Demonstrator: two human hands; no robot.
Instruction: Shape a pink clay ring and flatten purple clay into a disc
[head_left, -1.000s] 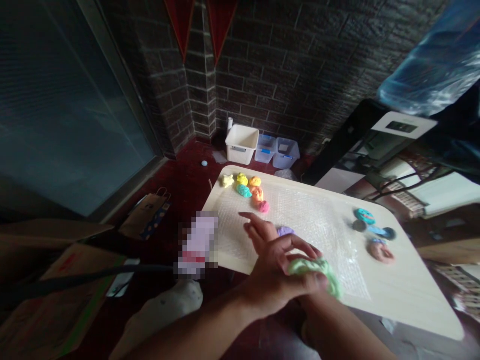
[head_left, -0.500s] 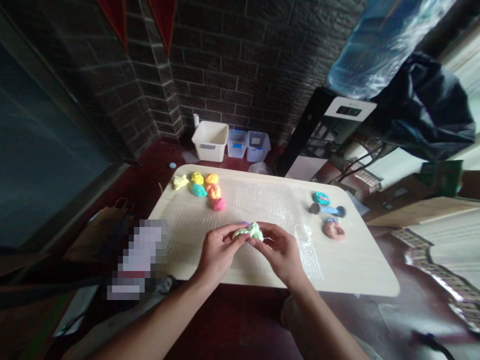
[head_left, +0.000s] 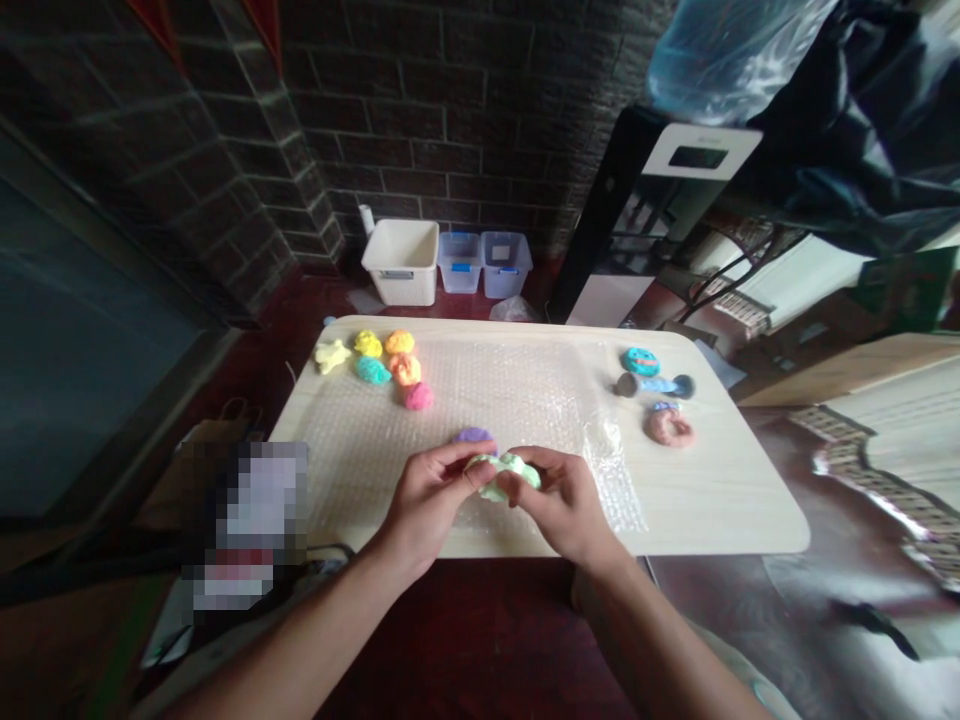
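Between both hands, above the near part of the table (head_left: pixel 720 500), is a pale green lump of soft modelling clay (head_left: pixel 517 470). My left hand (head_left: pixel 439 490) pinches its left end between thumb and fingers. The right end is gripped by my right hand (head_left: pixel 559 495), whose thumb presses on the near face. Just behind the left fingers shows a purple lump of clay (head_left: pixel 474 436), partly hidden. Bubble wrap (head_left: pixel 510 385) lies under the work. Farther left sit several clay lumps, among them a pink one (head_left: pixel 418 396), an orange one (head_left: pixel 406 369) and a teal one (head_left: pixel 373 370).
On the table's right side are a teal clay disc (head_left: pixel 641 361), a grey-ended dumbbell shape (head_left: pixel 656 386) and a pinkish-brown ring (head_left: pixel 670 427). Beyond the table stand a white bin (head_left: pixel 402 265), two clear boxes (head_left: pixel 505 267) and a water dispenser (head_left: pixel 637 220).
The green clay has been turned and looks more spread out between my fingers. More of the purple lump shows behind my left hand. The whole view has shifted slightly.
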